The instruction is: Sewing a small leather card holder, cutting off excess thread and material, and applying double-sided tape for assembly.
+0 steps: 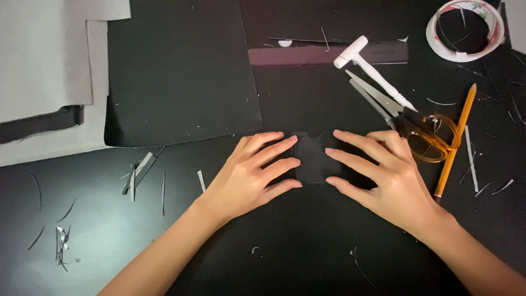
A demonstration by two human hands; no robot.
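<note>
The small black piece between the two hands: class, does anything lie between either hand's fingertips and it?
Nothing visible does. The left hand and the right hand both rest flat with fingertips on the small black piece. The scissors and pencil lie off to the right.

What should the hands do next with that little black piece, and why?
Probably press it flat and smooth. Both the left hand and right hand lie open, fingertips on opposite edges of the small black card piece, with the amber-handled scissors lying aside.
</note>
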